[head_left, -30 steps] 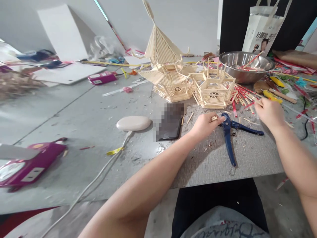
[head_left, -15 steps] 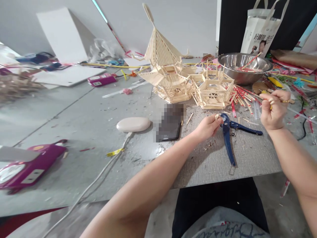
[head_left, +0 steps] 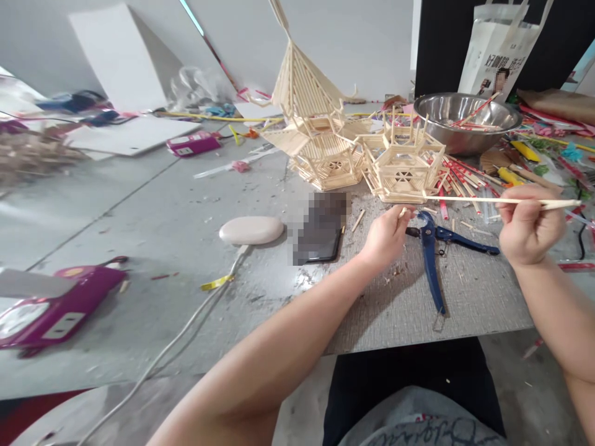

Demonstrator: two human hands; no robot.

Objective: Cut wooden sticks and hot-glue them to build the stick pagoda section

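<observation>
My left hand [head_left: 387, 236] is closed in a pinch on a short wooden stick piece [head_left: 402, 212], just left of the blue-handled cutters [head_left: 432, 260] lying on the grey mat [head_left: 465, 297]. My right hand [head_left: 527, 230] is raised above the mat, fingers wrapped round a long thin bamboo stick [head_left: 483, 200] held level and pointing left. Behind both hands stand a hexagonal stick frame [head_left: 400, 168] and a taller stick pagoda [head_left: 312, 118].
A dark phone [head_left: 320, 232] and a pale oval stone [head_left: 251, 230] lie left of the mat. A steel bowl [head_left: 465, 121] and a heap of red-wrapped sticks [head_left: 460, 176] sit at the back right. A magenta box [head_left: 56, 310] and a grey cable [head_left: 186, 334] lie at left.
My right hand went from the stick pile on the table up and right, and now holds a long bamboo stick level. My left hand stayed by the cutters.
</observation>
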